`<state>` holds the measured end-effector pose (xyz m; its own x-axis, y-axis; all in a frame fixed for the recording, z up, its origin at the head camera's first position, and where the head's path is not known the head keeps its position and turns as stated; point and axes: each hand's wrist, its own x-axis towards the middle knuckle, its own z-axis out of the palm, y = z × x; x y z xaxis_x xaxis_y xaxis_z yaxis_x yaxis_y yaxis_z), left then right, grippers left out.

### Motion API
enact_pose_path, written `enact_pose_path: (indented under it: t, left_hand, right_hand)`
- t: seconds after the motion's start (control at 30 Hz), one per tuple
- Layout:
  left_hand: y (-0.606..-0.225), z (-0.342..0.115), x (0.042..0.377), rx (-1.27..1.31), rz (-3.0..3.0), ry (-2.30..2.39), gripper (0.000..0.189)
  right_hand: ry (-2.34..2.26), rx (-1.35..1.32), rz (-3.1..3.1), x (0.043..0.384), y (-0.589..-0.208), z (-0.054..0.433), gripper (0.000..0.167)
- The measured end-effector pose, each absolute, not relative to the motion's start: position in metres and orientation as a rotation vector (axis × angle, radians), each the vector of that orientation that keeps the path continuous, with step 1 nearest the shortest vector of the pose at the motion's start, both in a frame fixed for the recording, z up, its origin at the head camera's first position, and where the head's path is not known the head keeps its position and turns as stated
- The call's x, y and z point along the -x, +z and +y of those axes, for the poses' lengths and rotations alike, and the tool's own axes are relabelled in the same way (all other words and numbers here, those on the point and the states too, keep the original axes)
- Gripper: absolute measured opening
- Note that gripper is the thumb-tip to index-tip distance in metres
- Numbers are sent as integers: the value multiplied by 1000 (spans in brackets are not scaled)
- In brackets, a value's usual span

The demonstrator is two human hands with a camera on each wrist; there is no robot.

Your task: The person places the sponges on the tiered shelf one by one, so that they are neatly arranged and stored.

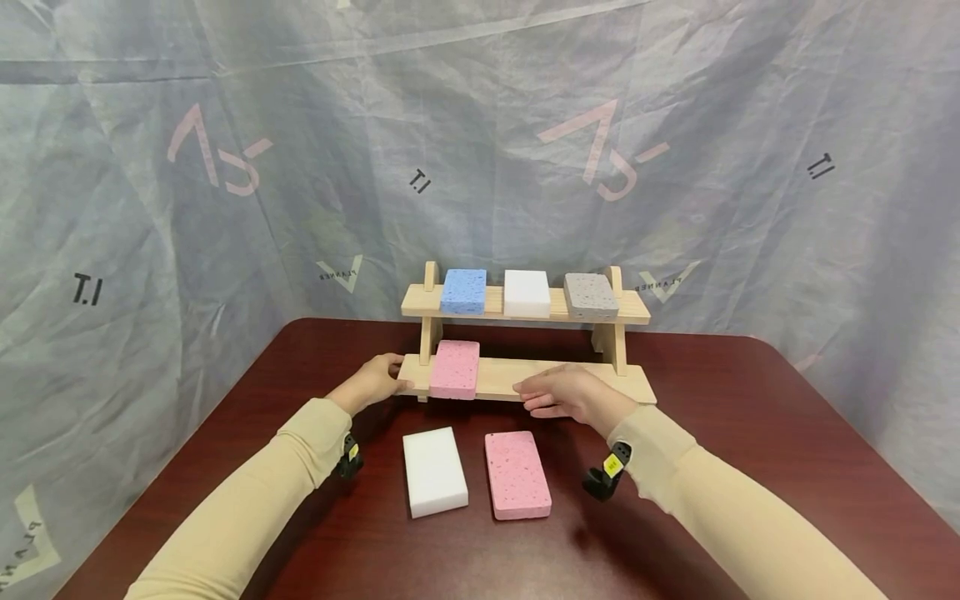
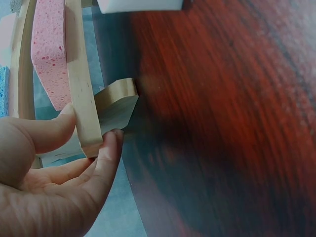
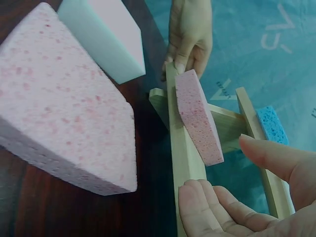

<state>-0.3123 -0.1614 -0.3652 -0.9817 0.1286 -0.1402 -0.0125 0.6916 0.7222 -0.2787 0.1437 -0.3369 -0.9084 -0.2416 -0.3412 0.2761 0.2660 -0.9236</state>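
Observation:
A two-tier wooden rack (image 1: pixel 502 379) stands at the table's far side. My left hand (image 1: pixel 372 383) grips the left end of its lower board, thumb on top and fingers underneath, as the left wrist view shows. Beside that thumb a pink sponge (image 1: pixel 455 369) lies on the lower board, its front end over the edge. My right hand (image 1: pixel 573 392) is at the front edge of the same board, right of the sponge, fingers extended and thumb apart, holding nothing. On the upper board lie a blue sponge (image 1: pixel 464 291), a white sponge block (image 1: pixel 527 293) and a grey sponge (image 1: pixel 591 295).
In front of the rack, a second white block (image 1: pixel 435 472) and another pink sponge (image 1: pixel 517 475) lie side by side on the dark red wooden table (image 1: pixel 360 533). A grey printed cloth (image 1: pixel 480 125) hangs behind and around the table.

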Motion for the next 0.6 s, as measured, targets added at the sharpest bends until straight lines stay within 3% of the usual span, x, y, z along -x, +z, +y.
enact_pose_path:
  t: [0.6]
  left_hand:
    - [-366, -163, 313, -93, 2714, 1168, 60]
  right_hand:
    - [-1589, -41, 2197, 256, -349, 154, 36]
